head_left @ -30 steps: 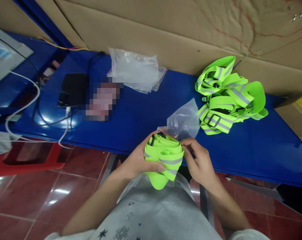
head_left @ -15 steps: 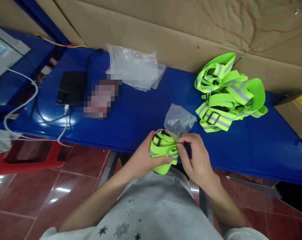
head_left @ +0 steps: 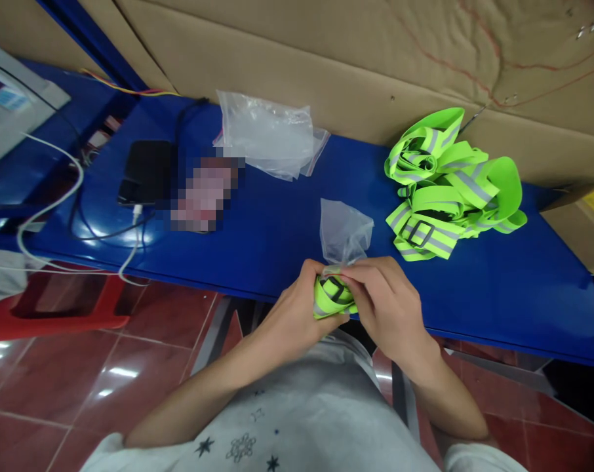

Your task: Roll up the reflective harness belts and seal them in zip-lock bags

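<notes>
My left hand [head_left: 299,311] is wrapped round a folded neon-yellow reflective strap [head_left: 332,298] with grey stripes and a black buckle, held at the table's front edge. Close against it, my right hand [head_left: 388,301] pinches the mouth of a clear plastic bag [head_left: 345,229] at the top of the bundle. The bag's body stretches away from me over the blue table. Fingers of both hands hide part of the strap and of the bag's opening. To the right lies a loose pile of similar reflective straps [head_left: 454,187].
Several clear zip bags [head_left: 270,134] lie stacked at the back of the blue table [head_left: 277,229]. Left of them are a blurred-out phone-like item [head_left: 206,193] and a black box [head_left: 147,172] with a white cable. A cardboard box [head_left: 579,219] stands at the right; a red stool [head_left: 80,305] is below left.
My right hand has moved left onto the bag's mouth, beside my left hand. The strap bundle has turned and shifted slightly right, and less of it shows between my fingers.
</notes>
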A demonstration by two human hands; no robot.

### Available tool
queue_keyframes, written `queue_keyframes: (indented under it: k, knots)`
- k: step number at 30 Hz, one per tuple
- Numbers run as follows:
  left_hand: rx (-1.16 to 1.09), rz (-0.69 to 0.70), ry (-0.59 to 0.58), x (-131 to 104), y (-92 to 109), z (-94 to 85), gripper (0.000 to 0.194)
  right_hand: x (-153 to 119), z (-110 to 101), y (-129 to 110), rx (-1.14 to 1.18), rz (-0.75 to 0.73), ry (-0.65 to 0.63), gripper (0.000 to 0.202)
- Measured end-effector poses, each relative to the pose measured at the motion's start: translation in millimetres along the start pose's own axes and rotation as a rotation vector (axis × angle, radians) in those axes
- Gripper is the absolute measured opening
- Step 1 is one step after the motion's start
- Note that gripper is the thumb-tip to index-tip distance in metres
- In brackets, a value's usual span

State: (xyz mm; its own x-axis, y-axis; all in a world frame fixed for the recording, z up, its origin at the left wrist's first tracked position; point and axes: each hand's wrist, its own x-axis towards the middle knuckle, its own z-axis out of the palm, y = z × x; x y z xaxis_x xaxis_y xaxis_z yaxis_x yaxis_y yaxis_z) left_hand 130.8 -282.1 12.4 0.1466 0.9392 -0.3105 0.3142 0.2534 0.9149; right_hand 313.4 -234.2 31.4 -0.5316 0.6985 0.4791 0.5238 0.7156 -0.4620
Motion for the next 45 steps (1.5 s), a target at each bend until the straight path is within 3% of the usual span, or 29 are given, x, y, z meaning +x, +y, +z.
queue_keyframes:
  k: [4, 8, 11, 15, 21, 29, 35, 39, 42, 45]
  knots:
    - [0.010, -0.008, -0.018, 3, 4, -7.0, 0.055, -4, 3, -1, -0.081, -0.149, 0.042, 0.025]
    - [0.085, 0.026, -0.015, 7, 7, -8.3, 0.051, -4, 2, -4, -0.009, -0.097, 0.043, 0.029]
    - [0.196, 0.070, 0.029, 8, 7, -4.7, 0.051, -2, 2, -11, -0.093, -0.128, 0.072, 0.026]
    - [0.280, 0.168, 0.093, 7, 4, 1.6, 0.065, 1, 2, -16, -0.147, -0.175, 0.030, 0.014]
    - [0.341, 0.223, 0.138, 1, 6, 11.5, 0.084, 6, 2, -11, -0.185, 0.046, 0.147, 0.005]
    - [0.361, 0.179, 0.080, 1, 11, 13.1, 0.096, 15, -1, -24, -0.305, -0.126, 0.093, 0.010]
    - [0.133, 0.177, 0.054, 11, 8, 2.0, 0.101, 11, -2, -24, -0.299, -0.310, -0.020, 0.009]
    - [-0.094, 0.246, 0.099, 19, -4, -0.6, 0.098, -3, 6, -18, -0.193, -0.312, 0.044, 0.018]
    - [-0.346, 0.309, 0.188, 24, -9, -4.1, 0.100, -14, 13, -7, -0.055, -0.212, 0.172, 0.031]
    - [-0.444, 0.349, 0.198, 27, -10, -10.4, 0.104, -21, 19, 5, 0.074, 0.005, 0.287, 0.036]
